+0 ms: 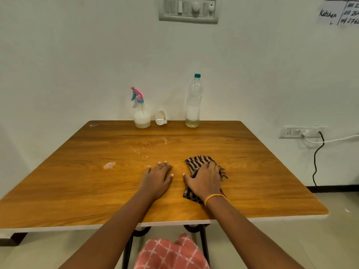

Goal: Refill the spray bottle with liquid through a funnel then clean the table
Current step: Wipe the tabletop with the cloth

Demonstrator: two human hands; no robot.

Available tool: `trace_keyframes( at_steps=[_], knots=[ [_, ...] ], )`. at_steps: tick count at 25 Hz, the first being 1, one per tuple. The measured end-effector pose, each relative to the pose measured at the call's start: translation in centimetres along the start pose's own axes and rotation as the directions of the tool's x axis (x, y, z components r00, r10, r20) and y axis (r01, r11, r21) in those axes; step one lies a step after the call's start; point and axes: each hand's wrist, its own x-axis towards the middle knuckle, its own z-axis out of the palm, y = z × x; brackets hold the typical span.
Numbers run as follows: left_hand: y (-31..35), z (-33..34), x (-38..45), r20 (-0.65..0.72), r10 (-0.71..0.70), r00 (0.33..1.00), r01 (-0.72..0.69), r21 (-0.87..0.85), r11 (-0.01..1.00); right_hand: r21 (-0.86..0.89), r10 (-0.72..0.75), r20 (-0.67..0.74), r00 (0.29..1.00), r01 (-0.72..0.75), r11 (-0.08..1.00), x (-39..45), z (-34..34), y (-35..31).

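The left hand (158, 176) lies flat and spread on the wooden table (77, 183), holding nothing. The right hand (206, 178) presses flat on a striped cloth (196, 162). A wall paper (339, 11) says "Kitchen". The spray bottle (141, 111), white funnel (161, 117) and clear bottle (193, 101) stand far behind both hands, by the wall.

Head camera looks down over the table (77, 191).

Spray bottle (142, 113), funnel (161, 117), then bottle (193, 102) line the table (77, 191) far edge, left to right.
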Motion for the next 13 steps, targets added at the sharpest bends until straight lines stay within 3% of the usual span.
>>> trace_keyframes(
  at_steps=[6, 9, 10, 11, 13],
  knots=[
    [-0.2, 0.1, 0.1, -0.019, 0.0, 1.0, 0.0, -0.005, 1.0, 0.115, -0.062, -0.112, 0.992, 0.075, 0.991, 2.0, 0.7, -1.1],
    [-0.3, 0.0, 0.1, -0.032, -0.003, 0.999, 0.002, -0.018, 1.0, 0.367, 0.057, -0.096, 0.994, -0.017, 0.93, 3.2, -1.2, -2.0],
    [-0.3, 0.0, 0.1, -0.035, 0.0, 0.999, -0.001, -0.025, 1.0, 0.53, 0.185, -0.057, 0.981, -0.128, 0.838, 4.0, -1.6, -2.3],
    [-0.3, 0.0, 0.0, -0.038, 0.002, 0.999, -0.003, -0.032, 0.999, 0.706, 0.321, 0.018, 0.947, -0.239, 0.666, 4.7, -1.9, -2.6],
    [-0.4, -0.1, 0.0, -0.039, 0.002, 0.999, -0.004, -0.033, 0.999, 0.91, 0.439, 0.3, 0.847, -0.392, 0.137, 6.2, -2.2, -3.3]
  ],
)
